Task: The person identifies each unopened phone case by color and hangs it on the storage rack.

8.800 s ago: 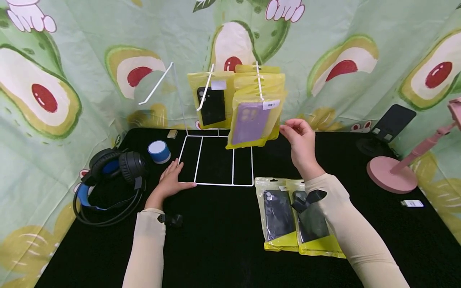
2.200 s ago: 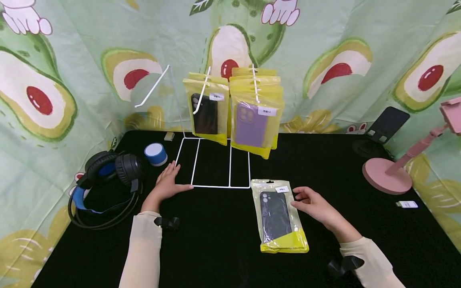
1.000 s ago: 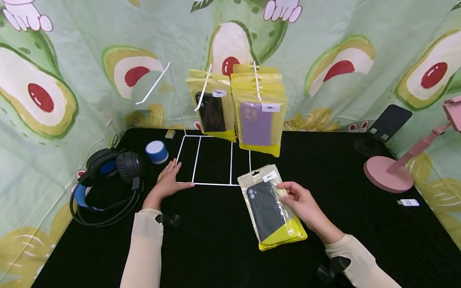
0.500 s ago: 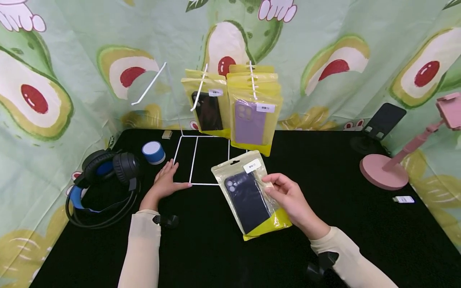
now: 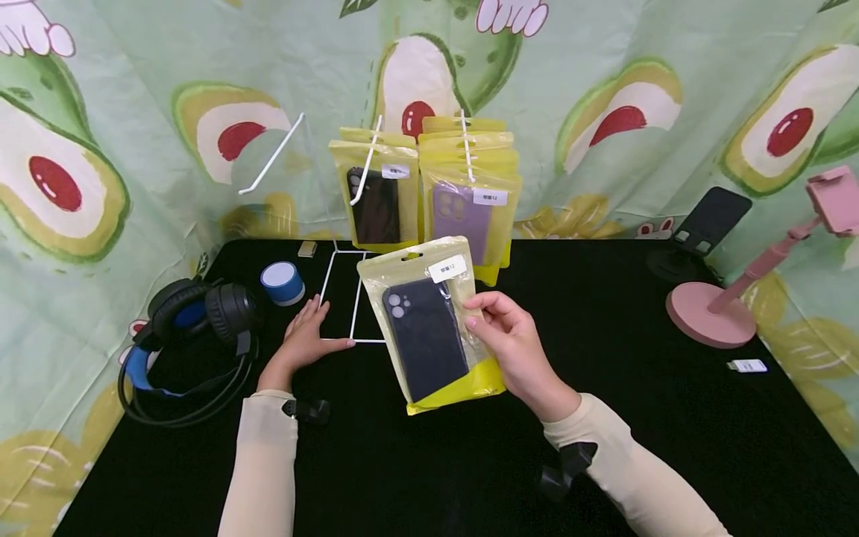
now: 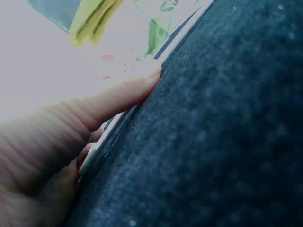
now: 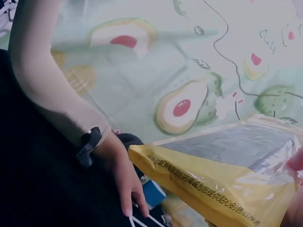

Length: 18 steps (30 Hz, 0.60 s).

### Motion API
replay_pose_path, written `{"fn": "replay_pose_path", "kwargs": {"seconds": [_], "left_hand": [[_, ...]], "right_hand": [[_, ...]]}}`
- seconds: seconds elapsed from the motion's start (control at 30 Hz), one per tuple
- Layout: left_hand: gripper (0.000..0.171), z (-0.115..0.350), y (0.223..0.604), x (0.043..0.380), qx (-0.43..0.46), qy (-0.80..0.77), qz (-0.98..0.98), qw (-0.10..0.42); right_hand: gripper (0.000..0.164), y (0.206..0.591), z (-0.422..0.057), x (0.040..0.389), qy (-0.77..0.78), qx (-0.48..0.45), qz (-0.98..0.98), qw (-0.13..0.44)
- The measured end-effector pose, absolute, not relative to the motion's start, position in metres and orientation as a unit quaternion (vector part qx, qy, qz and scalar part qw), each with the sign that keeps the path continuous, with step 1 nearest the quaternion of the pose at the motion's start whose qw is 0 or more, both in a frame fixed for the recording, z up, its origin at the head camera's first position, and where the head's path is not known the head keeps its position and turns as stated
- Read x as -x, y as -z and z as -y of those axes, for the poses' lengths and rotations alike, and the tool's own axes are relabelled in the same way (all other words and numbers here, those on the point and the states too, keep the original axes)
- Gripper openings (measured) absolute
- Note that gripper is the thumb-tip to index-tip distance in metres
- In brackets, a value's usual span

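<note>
My right hand (image 5: 513,343) pinches the right edge of a clear-and-yellow bag holding a dark phone case (image 5: 426,335). The packaged case is raised and tilted in front of the white wire display rack, covering part of its base; its yellow lower end (image 7: 203,189) shows in the right wrist view. Behind it, a packaged black phone case (image 5: 376,201) hangs on the middle hook, and several bags with a purple case (image 5: 463,216) in front hang on the right hook. My left hand (image 5: 302,344) rests spread on the base's front left corner, thumb (image 6: 123,97) along the wire.
The rack's left hook (image 5: 271,156) is bare. Headphones (image 5: 201,321) and a blue-and-white round container (image 5: 282,283) lie left of the rack. To the right stand a black phone stand (image 5: 711,220), a pink stand (image 5: 711,313) and a small white USB stick (image 5: 748,365).
Of two bags on the table, one now hangs on the middle hook. My right hand has taken the other off the table and moved it up and left toward the rack. The left hand stays put.
</note>
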<state>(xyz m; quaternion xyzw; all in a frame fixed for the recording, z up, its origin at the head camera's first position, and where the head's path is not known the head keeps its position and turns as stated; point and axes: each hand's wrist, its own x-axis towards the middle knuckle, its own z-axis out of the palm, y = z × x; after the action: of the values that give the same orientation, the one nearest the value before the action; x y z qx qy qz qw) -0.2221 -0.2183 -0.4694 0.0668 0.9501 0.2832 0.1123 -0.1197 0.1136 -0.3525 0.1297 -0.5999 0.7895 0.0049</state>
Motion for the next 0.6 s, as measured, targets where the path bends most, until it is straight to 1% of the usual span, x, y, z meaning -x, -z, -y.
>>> {"fn": "replay_pose_path", "kwargs": {"seconds": [0.3, 0.6], "left_hand": [[0.103, 0.219, 0.467, 0.221, -0.073, -0.291, -0.948, 0.106], [0.102, 0.22, 0.468, 0.221, -0.076, -0.294, -0.947, 0.106]], "right_hand": [[0.03, 0.337, -0.089, 0.135, -0.799, -0.138, 0.585, 0.04], [0.026, 0.319, -0.067, 0.146, -0.797, -0.178, 0.575, 0.054]]}}
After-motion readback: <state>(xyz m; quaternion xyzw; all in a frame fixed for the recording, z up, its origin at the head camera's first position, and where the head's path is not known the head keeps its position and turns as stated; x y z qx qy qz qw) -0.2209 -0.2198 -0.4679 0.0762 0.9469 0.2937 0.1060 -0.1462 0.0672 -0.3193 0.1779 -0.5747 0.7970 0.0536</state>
